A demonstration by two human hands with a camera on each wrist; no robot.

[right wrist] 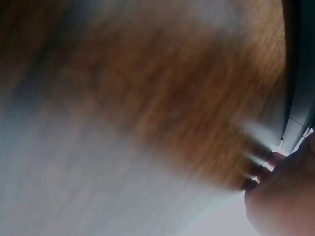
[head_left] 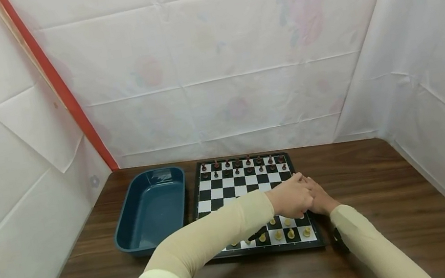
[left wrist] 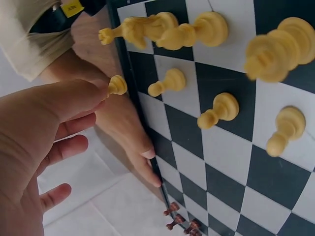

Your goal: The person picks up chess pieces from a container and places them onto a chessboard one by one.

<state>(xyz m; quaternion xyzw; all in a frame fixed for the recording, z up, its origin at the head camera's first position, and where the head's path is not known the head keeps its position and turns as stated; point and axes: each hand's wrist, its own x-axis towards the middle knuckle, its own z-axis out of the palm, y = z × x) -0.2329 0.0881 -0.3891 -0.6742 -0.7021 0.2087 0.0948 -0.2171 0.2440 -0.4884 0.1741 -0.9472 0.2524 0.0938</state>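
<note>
My left hand (head_left: 292,197) reaches across the near right part of the chessboard (head_left: 217,193). Between its thumb and index finger it pinches a pale yellow pawn (left wrist: 118,85), close to the board's side edge in the left wrist view; the other fingers spread loosely. Along that right edge rests my right hand (head_left: 321,198), its extended fingers (left wrist: 140,140) touching the rim. Yellow pieces, among them a pawn (left wrist: 220,110) and a large piece (left wrist: 280,49), stand on the near squares. Dark red pieces (head_left: 247,160) line the far rows. The left forearm hides part of the board.
Left of the board stands a deep blue rectangular tray (head_left: 120,239). Everything sits on a brown wooden table (head_left: 371,172). White patterned sheeting (head_left: 209,62) hangs behind and at both sides, with a red strip (head_left: 60,83) at the left corner.
</note>
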